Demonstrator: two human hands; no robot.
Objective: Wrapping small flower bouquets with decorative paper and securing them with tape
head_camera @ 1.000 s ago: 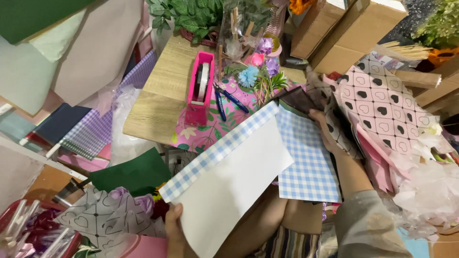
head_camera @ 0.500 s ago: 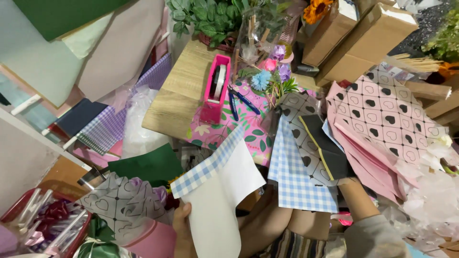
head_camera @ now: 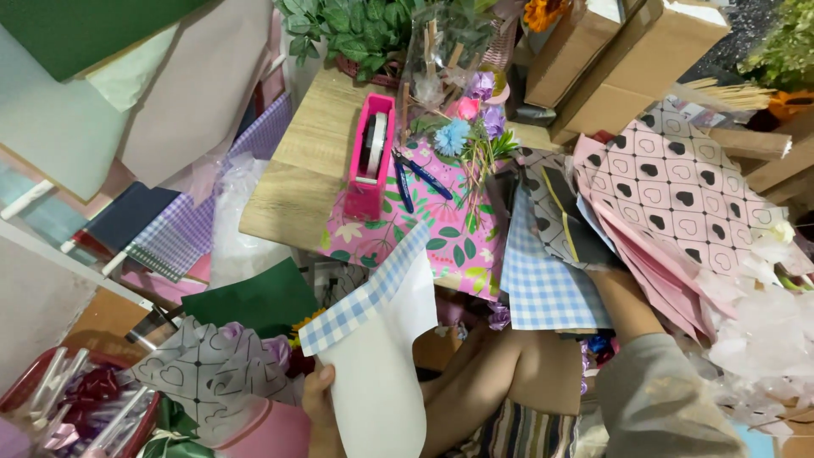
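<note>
My left hand (head_camera: 318,399) grips a blue-check sheet (head_camera: 377,348); right hand is buried under the paper stack (head_camera: 593,229), grip unclear.

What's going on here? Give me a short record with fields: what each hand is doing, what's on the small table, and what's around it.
Left hand: holds a blue gingham sheet, white side showing, by its lower edge.
Right hand: hidden under a stack of wrapping sheets; forearm reaches into it.
Table: pink tape dispenser, blue-handled pliers, floral pink paper, artificial flowers.
Right side: pink heart-print paper.
Behind: cardboard boxes, green plant.
</note>
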